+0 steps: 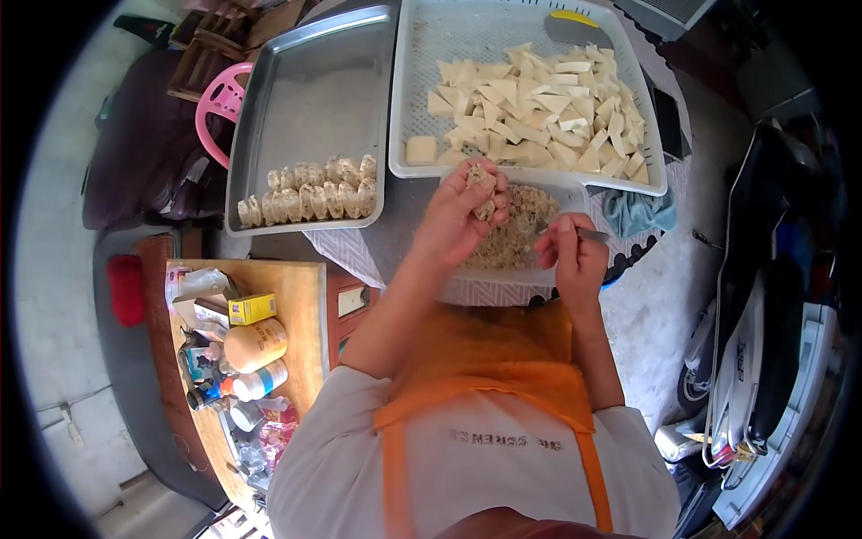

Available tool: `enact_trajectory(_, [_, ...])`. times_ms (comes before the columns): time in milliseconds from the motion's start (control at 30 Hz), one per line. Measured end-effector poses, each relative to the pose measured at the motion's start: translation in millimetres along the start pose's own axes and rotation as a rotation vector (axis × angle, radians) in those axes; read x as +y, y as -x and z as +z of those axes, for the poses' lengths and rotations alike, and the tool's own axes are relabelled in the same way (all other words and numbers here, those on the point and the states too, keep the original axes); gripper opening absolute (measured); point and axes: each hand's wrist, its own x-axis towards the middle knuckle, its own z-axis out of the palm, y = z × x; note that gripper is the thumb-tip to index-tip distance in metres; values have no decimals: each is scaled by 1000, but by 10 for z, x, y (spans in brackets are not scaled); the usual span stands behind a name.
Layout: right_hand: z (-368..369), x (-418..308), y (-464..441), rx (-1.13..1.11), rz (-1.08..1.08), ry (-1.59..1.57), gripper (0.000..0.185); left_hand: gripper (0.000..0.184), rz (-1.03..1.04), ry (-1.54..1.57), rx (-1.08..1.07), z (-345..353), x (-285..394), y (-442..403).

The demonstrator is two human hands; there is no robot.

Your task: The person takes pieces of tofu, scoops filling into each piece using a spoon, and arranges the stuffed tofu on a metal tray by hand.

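My left hand (449,225) is raised over the near edge of the tofu basket, its fingers curled around a stuffed tofu piece (483,193) with crumbly filling on it. In my right hand (575,256) is a metal utensil (593,235); its grey handle sticks out to the right, and its working end is too unclear to name. Beneath both hands lies a clear plastic tub (539,277) of brownish minced filling (503,244). Behind it, a white perforated basket (409,90) bears a heap of pale tofu triangles (548,112).
Left of the basket, a metal tray (314,81) has two rows of stuffed tofu pieces (310,199) at its near end. A yellow-edged scraper (577,29) rests in the basket. A blue cloth (639,211) lies to the right. Jars and boxes crowd a wooden cabinet top (301,337).
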Motion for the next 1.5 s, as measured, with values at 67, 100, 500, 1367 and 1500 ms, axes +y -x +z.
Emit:
enact_trajectory(67, [-23, -14, -15, 16, -15, -30, 23, 18, -19, -68, -40, -19, -4, 14])
enact_trajectory(100, [-32, -32, -27, 28, -22, -54, 23, 17, -24, -83, -57, -9, -1, 18])
enact_trajectory(500, [-29, -80, -48, 121, -6, -158, 23, 48, -32, -319, 16, -61, -46, 15])
enact_trajectory(1367, [-12, -11, -132, 75, -98, 88, 27, 27, 39, -537, 113, 78, 0, 64])
enact_trajectory(1500, [22, -20, -129, 37, -70, 244, 33, 30, 4, -576, 48, -8, -34, 60])
